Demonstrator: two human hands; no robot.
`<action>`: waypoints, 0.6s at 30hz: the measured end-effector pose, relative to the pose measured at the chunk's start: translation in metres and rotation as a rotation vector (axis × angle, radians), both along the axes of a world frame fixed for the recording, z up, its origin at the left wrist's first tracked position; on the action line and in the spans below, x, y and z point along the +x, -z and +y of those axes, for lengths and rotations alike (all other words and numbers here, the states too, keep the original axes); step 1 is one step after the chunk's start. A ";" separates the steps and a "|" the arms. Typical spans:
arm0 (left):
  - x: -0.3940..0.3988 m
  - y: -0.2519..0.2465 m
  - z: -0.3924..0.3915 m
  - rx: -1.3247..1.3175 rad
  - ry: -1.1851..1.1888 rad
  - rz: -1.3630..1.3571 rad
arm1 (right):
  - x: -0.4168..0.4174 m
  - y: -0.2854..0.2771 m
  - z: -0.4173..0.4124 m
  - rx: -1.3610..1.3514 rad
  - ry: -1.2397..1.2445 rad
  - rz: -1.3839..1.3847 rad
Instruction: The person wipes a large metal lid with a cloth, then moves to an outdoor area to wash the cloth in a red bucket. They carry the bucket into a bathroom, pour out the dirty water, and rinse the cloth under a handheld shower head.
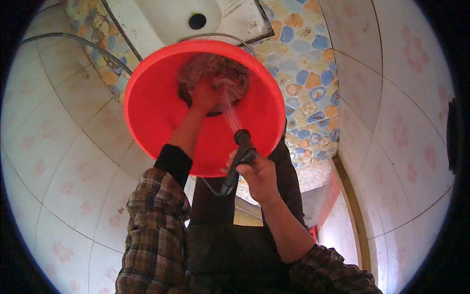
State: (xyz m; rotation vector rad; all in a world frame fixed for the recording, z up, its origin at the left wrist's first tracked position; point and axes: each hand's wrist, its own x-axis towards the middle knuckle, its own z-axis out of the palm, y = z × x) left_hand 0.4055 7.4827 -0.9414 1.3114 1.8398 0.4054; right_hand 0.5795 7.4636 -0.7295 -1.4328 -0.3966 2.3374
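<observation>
A large red plastic bucket [158,92] stands tilted in front of me, with its wire handle at the far rim. My left hand [206,93] reaches inside and rests on a wet, bunched-up mass [235,73] that looks like cloth; its fingers are partly hidden. My right hand [257,172] is closed around a black hose nozzle [238,161] over the near rim. Water sprays from the nozzle into the bucket beside my left hand.
Beyond the bucket lies a white squat toilet [172,14] with a dark drain hole. A grey hose [88,43] runs in from the left. Pebble-patterned floor tiles [304,73] lie to the right. Tiled walls rise on both sides.
</observation>
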 end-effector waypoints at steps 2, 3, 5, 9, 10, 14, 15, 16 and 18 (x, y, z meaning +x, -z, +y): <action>-0.006 -0.008 -0.003 -0.030 -0.149 -0.090 | -0.006 0.000 0.000 -0.041 0.100 0.013; -0.005 -0.016 -0.004 -0.046 -0.225 -0.139 | -0.005 0.000 0.001 -0.024 0.079 0.009; -0.009 -0.029 -0.004 -0.084 -0.396 -0.299 | -0.005 0.002 0.002 0.009 0.039 0.004; -0.016 -0.060 -0.003 -0.193 -0.482 -0.519 | -0.006 0.006 -0.006 0.012 0.100 0.005; -0.016 -0.070 -0.004 -0.175 -0.512 -0.548 | -0.008 0.004 -0.006 0.013 0.099 0.014; -0.010 -0.117 -0.010 -0.113 -0.646 -0.585 | -0.011 0.001 -0.007 0.061 0.032 0.020; -0.009 -0.134 -0.009 -0.098 -0.684 -0.568 | -0.012 0.000 -0.007 0.061 0.024 0.019; -0.008 -0.151 -0.009 -0.117 -0.687 -0.509 | -0.010 0.001 -0.009 0.063 0.018 0.010; -0.010 -0.191 -0.007 -0.148 -0.696 -0.382 | -0.008 0.002 -0.012 0.069 0.008 -0.012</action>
